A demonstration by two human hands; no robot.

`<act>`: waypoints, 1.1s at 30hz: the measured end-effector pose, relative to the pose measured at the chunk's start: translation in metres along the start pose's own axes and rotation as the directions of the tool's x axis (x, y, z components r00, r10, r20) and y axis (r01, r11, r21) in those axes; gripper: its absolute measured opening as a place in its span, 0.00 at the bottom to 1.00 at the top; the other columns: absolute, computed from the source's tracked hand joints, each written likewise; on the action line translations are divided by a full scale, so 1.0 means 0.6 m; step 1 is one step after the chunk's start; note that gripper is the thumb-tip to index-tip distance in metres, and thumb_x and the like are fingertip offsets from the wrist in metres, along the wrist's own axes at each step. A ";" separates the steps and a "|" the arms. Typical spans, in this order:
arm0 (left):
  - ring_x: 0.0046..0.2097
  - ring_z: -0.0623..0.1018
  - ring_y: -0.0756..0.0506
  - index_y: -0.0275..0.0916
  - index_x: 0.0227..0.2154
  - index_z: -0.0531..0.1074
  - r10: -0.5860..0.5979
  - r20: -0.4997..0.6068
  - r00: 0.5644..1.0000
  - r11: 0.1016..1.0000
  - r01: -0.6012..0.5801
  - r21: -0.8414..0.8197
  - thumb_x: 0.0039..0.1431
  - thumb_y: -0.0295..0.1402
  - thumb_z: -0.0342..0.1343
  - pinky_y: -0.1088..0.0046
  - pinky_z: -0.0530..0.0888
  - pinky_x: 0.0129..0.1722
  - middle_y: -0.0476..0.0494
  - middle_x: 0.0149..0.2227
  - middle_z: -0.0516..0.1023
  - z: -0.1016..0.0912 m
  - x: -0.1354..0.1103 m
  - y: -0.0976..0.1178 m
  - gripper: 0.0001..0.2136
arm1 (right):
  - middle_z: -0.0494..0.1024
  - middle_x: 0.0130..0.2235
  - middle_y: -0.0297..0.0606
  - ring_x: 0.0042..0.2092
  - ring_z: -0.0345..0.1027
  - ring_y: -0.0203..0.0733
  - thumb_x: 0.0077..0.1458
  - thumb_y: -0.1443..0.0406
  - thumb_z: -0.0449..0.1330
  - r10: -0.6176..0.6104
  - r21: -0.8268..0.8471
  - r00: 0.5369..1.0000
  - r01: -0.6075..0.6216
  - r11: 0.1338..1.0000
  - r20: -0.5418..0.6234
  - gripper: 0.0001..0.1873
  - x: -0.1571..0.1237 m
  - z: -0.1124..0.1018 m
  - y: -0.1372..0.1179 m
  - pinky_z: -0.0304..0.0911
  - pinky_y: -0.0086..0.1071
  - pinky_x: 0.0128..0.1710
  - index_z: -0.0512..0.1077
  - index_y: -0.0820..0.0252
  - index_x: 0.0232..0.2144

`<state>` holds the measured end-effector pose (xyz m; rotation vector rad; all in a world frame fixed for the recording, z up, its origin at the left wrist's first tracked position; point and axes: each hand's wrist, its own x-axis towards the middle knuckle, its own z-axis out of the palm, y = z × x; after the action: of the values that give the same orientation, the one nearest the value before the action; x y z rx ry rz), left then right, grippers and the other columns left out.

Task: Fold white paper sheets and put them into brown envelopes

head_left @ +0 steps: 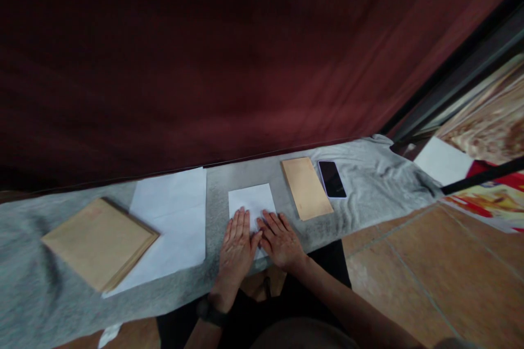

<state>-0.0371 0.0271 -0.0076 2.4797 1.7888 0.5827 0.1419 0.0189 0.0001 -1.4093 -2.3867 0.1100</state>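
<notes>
Grey cloth (370,180) covers the worktop (216,218), and the white sheet (250,199) lies on it directly in front of me, near the front edge. My left hand (236,237) rests palm down on the sheet's lower left, my right hand (282,241) on its lower right; the thumbs are close, though I cannot tell whether they touch. Grip on both sides: released, fingers straight, nothing pinched. Whether the sheet is folded beneath my palms cannot be confirmed. Risks, in my judgement: unequal pressure from the two hands could skew or wrinkle the sheet, the cause being a soft, shifting base. A pull toward my body could carry its near end past the edge. To my left, the brown stack (98,242) sits partly on the large paper (176,218); a tug on that paper could tip the pile askew or crease what it pins. To my right, the envelope (307,188) lies just beside the phone (332,179), contact undetermined. The cloth is rumpled around there, so dragging it could displace both. A wide elbow swing would be another cause.
</notes>
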 end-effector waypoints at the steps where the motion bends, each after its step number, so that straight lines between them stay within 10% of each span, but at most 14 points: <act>1: 0.71 0.57 0.35 0.32 0.71 0.47 -0.017 -0.008 1.000 1.000 0.017 0.008 0.70 0.44 0.43 0.49 0.62 0.67 0.28 0.71 0.55 -0.003 -0.005 -0.004 0.32 | 0.60 0.69 0.46 0.69 0.54 0.51 0.69 0.59 0.53 0.000 0.005 1.000 0.000 1.000 -0.002 0.27 0.000 -0.002 0.000 0.47 0.51 0.69 0.62 0.59 0.67; 17: 0.70 0.61 0.32 0.32 0.71 0.46 -0.056 -0.060 0.997 0.997 0.059 0.049 0.70 0.46 0.44 0.46 0.62 0.66 0.26 0.69 0.59 -0.018 -0.045 -0.026 0.34 | 0.59 0.69 0.50 0.69 0.54 0.51 0.68 0.59 0.52 0.034 0.014 0.998 -0.034 0.999 -0.044 0.33 -0.024 -0.016 0.029 0.50 0.49 0.69 0.55 0.67 0.70; 33: 0.70 0.61 0.30 0.35 0.67 0.58 0.042 0.207 0.978 0.993 -0.064 0.101 0.58 0.42 0.55 0.39 0.57 0.65 0.26 0.69 0.58 -0.048 -0.054 -0.014 0.35 | 0.58 0.70 0.50 0.70 0.52 0.52 0.68 0.60 0.52 -0.013 -0.004 1.000 0.013 1.000 -0.018 0.33 -0.028 -0.019 0.038 0.50 0.50 0.69 0.55 0.69 0.69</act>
<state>-0.0622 -0.0052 0.0081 2.5542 1.7244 0.2279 0.1719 0.0145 0.0003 -1.3910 -2.3823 0.0886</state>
